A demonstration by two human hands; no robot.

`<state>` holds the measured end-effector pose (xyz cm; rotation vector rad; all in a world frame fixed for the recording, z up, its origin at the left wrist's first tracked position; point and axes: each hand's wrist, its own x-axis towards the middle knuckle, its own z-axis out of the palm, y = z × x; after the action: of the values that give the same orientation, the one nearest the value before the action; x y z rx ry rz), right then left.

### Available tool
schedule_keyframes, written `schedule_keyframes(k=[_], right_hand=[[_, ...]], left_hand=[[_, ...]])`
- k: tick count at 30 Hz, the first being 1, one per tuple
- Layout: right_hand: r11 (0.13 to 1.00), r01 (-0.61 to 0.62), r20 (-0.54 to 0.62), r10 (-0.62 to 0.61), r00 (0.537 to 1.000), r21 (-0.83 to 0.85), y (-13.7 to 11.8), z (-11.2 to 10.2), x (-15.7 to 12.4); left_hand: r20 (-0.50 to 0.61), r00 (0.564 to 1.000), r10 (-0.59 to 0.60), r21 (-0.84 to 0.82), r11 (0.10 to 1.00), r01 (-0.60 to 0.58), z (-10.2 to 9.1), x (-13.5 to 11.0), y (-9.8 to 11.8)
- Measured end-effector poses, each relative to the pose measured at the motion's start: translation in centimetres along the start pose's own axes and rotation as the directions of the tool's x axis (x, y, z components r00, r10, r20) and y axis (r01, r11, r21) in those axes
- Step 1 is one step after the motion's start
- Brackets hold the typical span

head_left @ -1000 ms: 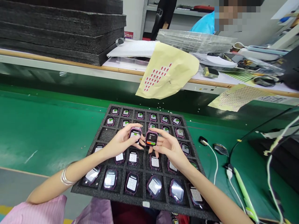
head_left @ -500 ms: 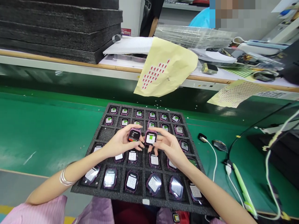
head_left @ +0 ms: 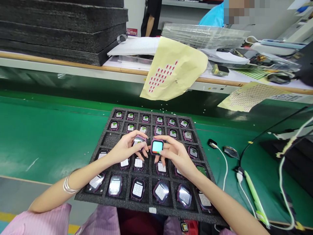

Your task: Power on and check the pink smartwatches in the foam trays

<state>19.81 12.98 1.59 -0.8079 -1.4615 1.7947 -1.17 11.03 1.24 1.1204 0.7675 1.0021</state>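
Note:
My left hand (head_left: 129, 147) is closed around a purple-framed smartwatch body (head_left: 139, 142), its thumb lying across the screen. In my right hand (head_left: 172, 150) is a second smartwatch body (head_left: 156, 147), pinched at its sides, with a cyan screen and a strip of red and green at the bottom. Both are held over a black foam tray (head_left: 107, 139) divided into compartments. Several similar watches lie in the tray, such as a watch (head_left: 138, 189) in the front row showing a white grid. Green patches show on the screens in the back rows. My hands and forearms hide some compartments.
Black foam blocks (head_left: 61, 32) are stacked on the shelf at the left. A yellow sheet with red arrows (head_left: 168, 71) hangs over the shelf edge. White cables (head_left: 226, 166) and a light-green stick-shaped device (head_left: 254, 192) lie on the green table at the right. A person in blue (head_left: 212, 16) is beyond the shelf.
The right watch's screen went from a white grid with green to cyan. My left thumb has moved onto the left watch's screen, which showed a dark text menu before.

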Motion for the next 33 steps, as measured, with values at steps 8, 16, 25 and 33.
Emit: schedule_keyframes(k=[8, 16, 25, 33], right_hand=[[0.999, 0.013, -0.012, -0.014, 1.000, -0.052, 0.2, 0.4, -0.1], [0.997, -0.023, 0.033, 0.025, 0.999, -0.068, 0.3, 0.6, 0.7], [0.962, -0.004, 0.122, 0.039, 0.992, -0.273, 1.1, 2.3, 4.0], [0.523, 0.295, 0.225, -0.194, 0.955, -0.800, 2.3, 4.2, 9.0]], left_hand=[[0.040, 0.998, 0.052, -0.036, 0.998, -0.050, -0.5, -0.3, -0.1], [0.003, 0.998, 0.058, -0.004, 0.998, -0.058, -0.9, -0.6, 0.6], [-0.048, 0.998, 0.046, 0.003, 0.999, -0.046, -3.9, -3.6, 0.3], [-0.143, 0.987, 0.072, -0.007, 0.997, -0.074, -6.3, -5.0, 0.2]])
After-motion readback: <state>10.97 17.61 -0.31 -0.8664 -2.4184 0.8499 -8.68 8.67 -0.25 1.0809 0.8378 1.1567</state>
